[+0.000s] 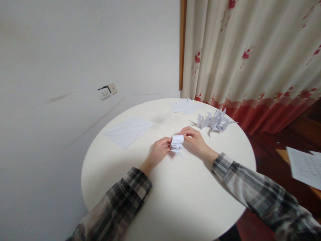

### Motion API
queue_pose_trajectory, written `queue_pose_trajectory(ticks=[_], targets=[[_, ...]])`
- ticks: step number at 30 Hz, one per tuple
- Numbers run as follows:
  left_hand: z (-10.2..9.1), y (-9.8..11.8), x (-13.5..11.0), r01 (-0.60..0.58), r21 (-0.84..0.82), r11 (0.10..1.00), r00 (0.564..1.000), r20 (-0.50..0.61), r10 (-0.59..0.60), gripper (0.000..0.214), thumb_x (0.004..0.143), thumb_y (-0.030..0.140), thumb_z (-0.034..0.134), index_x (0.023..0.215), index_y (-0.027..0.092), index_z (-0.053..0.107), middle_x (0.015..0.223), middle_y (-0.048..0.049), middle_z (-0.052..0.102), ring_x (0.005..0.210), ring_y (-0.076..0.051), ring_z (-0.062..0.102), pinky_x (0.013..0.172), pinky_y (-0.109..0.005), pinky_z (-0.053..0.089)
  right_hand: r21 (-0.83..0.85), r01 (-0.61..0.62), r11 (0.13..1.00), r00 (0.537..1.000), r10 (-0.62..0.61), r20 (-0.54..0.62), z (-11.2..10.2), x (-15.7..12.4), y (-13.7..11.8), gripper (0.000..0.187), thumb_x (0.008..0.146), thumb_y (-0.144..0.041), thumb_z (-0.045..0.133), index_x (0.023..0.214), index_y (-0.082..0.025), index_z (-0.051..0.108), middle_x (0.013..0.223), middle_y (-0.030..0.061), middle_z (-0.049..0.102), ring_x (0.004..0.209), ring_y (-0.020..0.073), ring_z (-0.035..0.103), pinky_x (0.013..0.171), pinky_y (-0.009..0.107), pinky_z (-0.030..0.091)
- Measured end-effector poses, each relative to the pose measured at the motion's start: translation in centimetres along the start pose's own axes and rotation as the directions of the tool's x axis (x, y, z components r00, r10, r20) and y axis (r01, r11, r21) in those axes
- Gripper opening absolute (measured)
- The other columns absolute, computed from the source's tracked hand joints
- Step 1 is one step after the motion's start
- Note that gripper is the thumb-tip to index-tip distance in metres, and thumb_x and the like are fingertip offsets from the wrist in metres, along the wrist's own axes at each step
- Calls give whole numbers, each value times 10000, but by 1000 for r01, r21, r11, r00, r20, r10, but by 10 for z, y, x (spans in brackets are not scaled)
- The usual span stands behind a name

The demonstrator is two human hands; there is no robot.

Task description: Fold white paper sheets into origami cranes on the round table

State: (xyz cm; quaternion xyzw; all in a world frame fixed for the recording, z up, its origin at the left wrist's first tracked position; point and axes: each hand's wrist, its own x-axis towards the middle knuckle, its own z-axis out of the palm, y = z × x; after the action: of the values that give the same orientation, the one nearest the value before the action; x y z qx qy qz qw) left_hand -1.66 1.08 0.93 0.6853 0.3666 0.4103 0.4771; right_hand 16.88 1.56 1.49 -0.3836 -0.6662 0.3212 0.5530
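Note:
A small folded piece of white paper (177, 144) is held just above the round white table (175, 201), near its middle. My left hand (159, 151) pinches its left side with closed fingers. My right hand (194, 140) grips its right and top edge, fingers curled over the fold. Both forearms wear plaid sleeves and reach in from the near edge.
A flat white sheet (128, 131) lies left on the table. Several folded paper cranes (214, 121) stand at the back right, with more white paper (184, 106) at the far edge. A curtain (250, 60) hangs behind. Printed paper (304, 166) lies at the right.

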Motion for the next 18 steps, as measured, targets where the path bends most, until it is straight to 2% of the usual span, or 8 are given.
queue_pose_trajectory(ticks=[2,4,8,13,18], targets=[[0,1,-1,-13,24,1000,1000,1,13,217,594,89,567,799,149,606,787,-23,611,684,-128,585,664,-240,457,41,19,999,1000,-19,-10,1,0,2,108,722,-243,593,747,-198,688,937,54,617,864,156,561,742,273,422],[0,1,-1,-23,48,999,1000,1,23,212,599,98,574,800,150,612,787,-26,612,700,-136,587,672,-245,462,100,-18,995,1000,19,-10,3,0,3,111,726,-245,575,750,-189,668,945,52,624,870,156,563,760,277,423],[-2,3,0,-31,74,997,999,-21,33,197,594,129,601,789,148,614,782,-33,614,721,-151,590,681,-256,473,155,-164,974,986,164,14,7,-1,4,108,702,-262,568,728,-169,617,715,4,615,676,125,542,651,251,418],[-3,3,0,-53,108,993,996,-64,60,174,594,125,606,766,148,607,746,-23,613,684,-139,586,673,-253,473,234,-233,944,972,226,57,10,-2,2,91,654,-247,589,694,-165,582,621,-29,564,579,98,489,563,222,367],[-2,0,0,-100,158,982,994,-36,107,182,607,86,591,780,139,603,756,-29,620,672,-134,588,659,-248,472,311,-299,902,953,264,152,9,-1,-6,59,646,-211,587,637,-161,558,553,-39,535,528,86,464,536,214,339]])
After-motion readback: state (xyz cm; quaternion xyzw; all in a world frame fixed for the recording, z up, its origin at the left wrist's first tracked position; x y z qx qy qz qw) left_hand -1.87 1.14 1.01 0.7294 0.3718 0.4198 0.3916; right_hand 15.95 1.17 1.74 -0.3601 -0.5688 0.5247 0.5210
